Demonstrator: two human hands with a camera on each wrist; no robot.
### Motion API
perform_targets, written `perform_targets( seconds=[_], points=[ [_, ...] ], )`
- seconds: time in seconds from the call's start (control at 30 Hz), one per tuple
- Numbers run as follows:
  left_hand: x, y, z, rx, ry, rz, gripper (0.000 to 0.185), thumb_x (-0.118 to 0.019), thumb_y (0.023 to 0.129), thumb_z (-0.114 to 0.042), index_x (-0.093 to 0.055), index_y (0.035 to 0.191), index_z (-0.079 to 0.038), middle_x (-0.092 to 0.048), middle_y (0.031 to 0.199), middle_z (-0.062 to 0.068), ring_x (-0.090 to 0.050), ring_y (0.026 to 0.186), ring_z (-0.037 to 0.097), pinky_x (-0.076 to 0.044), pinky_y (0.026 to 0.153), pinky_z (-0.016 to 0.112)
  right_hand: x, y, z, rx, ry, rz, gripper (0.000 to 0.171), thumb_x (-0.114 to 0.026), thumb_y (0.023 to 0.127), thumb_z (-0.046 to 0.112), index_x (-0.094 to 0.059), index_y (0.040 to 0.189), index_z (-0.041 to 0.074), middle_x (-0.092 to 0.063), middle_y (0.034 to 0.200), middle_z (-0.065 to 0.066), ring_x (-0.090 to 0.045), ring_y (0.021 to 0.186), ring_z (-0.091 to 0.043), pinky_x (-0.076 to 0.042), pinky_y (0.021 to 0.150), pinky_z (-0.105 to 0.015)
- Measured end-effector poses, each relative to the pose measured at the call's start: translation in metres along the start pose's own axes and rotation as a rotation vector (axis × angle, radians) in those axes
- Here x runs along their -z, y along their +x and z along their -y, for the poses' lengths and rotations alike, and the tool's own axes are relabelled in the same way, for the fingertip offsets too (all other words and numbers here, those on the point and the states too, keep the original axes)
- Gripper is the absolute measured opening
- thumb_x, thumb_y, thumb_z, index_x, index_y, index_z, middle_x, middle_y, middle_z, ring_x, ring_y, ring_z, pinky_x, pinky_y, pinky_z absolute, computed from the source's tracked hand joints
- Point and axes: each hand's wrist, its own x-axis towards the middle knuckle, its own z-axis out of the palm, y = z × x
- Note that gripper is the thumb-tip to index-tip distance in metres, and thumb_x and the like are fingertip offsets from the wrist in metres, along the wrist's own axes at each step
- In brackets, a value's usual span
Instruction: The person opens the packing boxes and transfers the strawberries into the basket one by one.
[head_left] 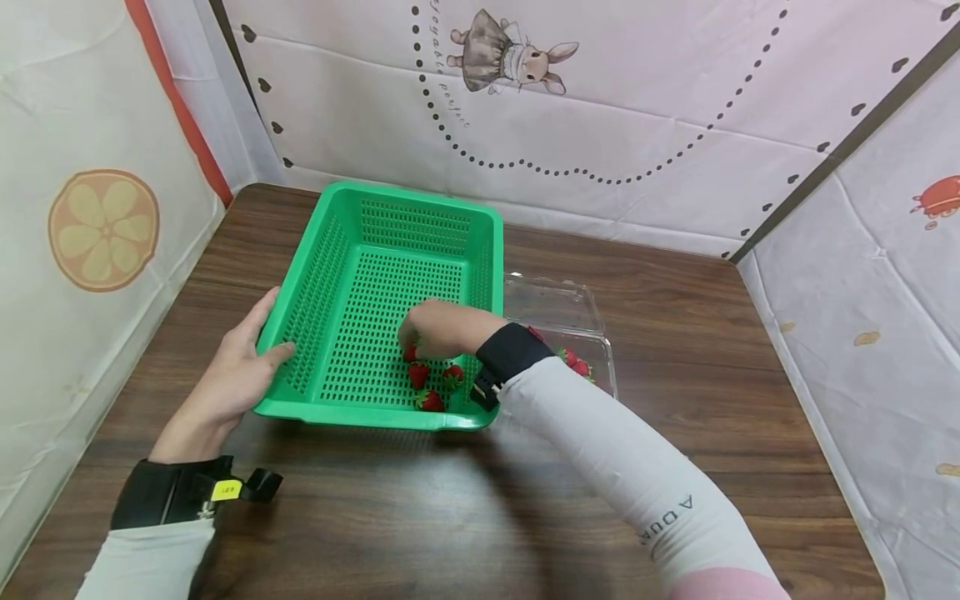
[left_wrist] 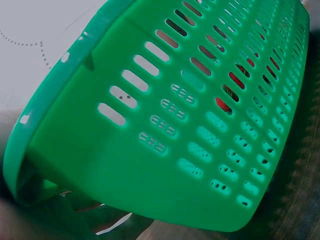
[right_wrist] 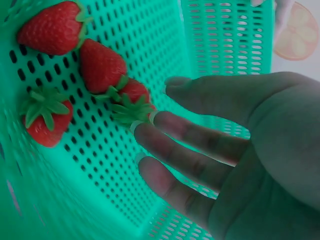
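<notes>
Dark wood-grain surface (head_left: pixel 420 517), enclosed on three sides by white printed cloth panels showing a rabbit and an orange slice.

Progress: a green basket (head_left: pixel 341 242) stands at the centre-left of the surface. Four strawberries lie on its floor near the front right corner; the wrist view shows them as one at the top left (right_wrist: pixel 52 27), one beside it (right_wrist: pixel 101 64), one lower left (right_wrist: pixel 45 117) and one (right_wrist: pixel 131 100) at the fingertips of the right hand (head_left: pixel 438 327). A clear tray (head_left: pixel 558 304) sits just beside the basket's right wall, its lid open, with at least two strawberries (head_left: pixel 576 362) visible in it behind the forearm. Judged from this, the moving of berries from tray to basket is partly done, with several still to go.

Hands: the right hand's fingers (right_wrist: pixel 192 132) are extended and narrowly spread, touching or just off the nearest berry; they enclose nothing. The left hand (head_left: pixel 228 379) lies flat against the basket's left outer wall, fingers straight.

Materials: the basket is rigid moulded plastic, rectangular, slotted on walls and floor, with a rolled rim. The tray is thin, glossy plastic. The berries are red, conical and seeded, with green leafy caps.
</notes>
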Motion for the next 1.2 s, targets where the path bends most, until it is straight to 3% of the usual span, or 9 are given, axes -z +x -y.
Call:
perform_targets(
  seconds=[0.27, 0.43, 0.53, 0.63, 0.83, 1.07, 1.2],
  points=[
    [-0.002, -0.001, -0.002, -0.016, 0.013, -0.009, 0.069, -0.035, 0.104, -0.016, 0.008, 0.154, -0.036, -0.016, 0.160, 0.021, -0.033, 0.137, 0.042, -0.046, 0.087, 0.039, 0.013, -0.030, -0.013, -0.021, 0.101, -0.106, 0.032, -0.056, 0.098, 0.016, -0.062, 0.129, 0.009, -0.063, 0.129, -0.007, -0.058, 0.119, -0.019, -0.046, 0.099, -0.030],
    [-0.003, 0.000, -0.003, -0.018, 0.013, -0.007, 0.069, -0.035, 0.104, -0.016, 0.007, 0.154, -0.036, -0.017, 0.159, 0.022, -0.034, 0.135, 0.043, -0.048, 0.082, 0.033, 0.014, -0.057, -0.032, -0.003, 0.168, -0.292, 0.027, -0.056, 0.098, 0.014, -0.066, 0.122, 0.009, -0.067, 0.123, -0.006, -0.062, 0.112, -0.016, -0.049, 0.096, -0.031],
    [-0.002, 0.000, -0.004, -0.011, 0.011, -0.002, 0.069, -0.035, 0.104, -0.018, 0.008, 0.154, -0.037, -0.016, 0.160, 0.021, -0.034, 0.136, 0.042, -0.047, 0.084, 0.035, 0.014, -0.074, -0.044, -0.001, 0.185, -0.413, 0.022, -0.057, 0.097, 0.013, -0.068, 0.115, 0.008, -0.069, 0.115, -0.006, -0.063, 0.103, -0.016, -0.051, 0.091, -0.032],
    [-0.002, 0.000, -0.004, -0.003, 0.015, -0.001, 0.068, -0.035, 0.104, -0.019, 0.008, 0.153, -0.038, -0.015, 0.160, 0.020, -0.032, 0.136, 0.042, -0.045, 0.086, 0.039, 0.009, -0.089, -0.057, -0.046, 0.192, -0.463, 0.017, -0.057, 0.098, 0.016, -0.069, 0.109, 0.009, -0.070, 0.105, -0.004, -0.062, 0.093, -0.014, -0.051, 0.084, -0.032],
    [-0.001, 0.000, -0.002, -0.014, 0.037, -0.008, 0.069, -0.035, 0.104, -0.018, 0.008, 0.153, -0.038, -0.016, 0.160, 0.021, -0.033, 0.136, 0.042, -0.045, 0.083, 0.033, -0.011, -0.109, -0.080, -0.144, 0.202, -0.417, 0.017, -0.057, 0.097, 0.019, -0.070, 0.105, 0.011, -0.070, 0.097, 0.000, -0.062, 0.088, -0.012, -0.051, 0.080, -0.032],
    [-0.001, 0.000, -0.002, -0.002, 0.034, -0.005, 0.069, -0.035, 0.104, -0.019, 0.009, 0.153, -0.038, -0.014, 0.160, 0.021, -0.032, 0.136, 0.043, -0.045, 0.087, 0.041, -0.034, -0.121, -0.096, -0.166, 0.152, -0.307, 0.022, -0.058, 0.096, 0.011, -0.070, 0.114, 0.005, -0.072, 0.111, -0.010, -0.068, 0.097, -0.017, -0.053, 0.087, -0.037],
    [-0.001, 0.001, -0.002, -0.002, 0.036, -0.003, 0.069, -0.035, 0.104, -0.020, 0.009, 0.153, -0.038, -0.013, 0.160, 0.021, -0.032, 0.136, 0.043, -0.046, 0.084, 0.035, -0.046, -0.123, -0.099, -0.207, 0.119, -0.190, 0.025, -0.058, 0.096, 0.013, -0.068, 0.117, 0.005, -0.072, 0.107, -0.011, -0.065, 0.077, -0.011, -0.051, 0.078, -0.032]
  ],
)
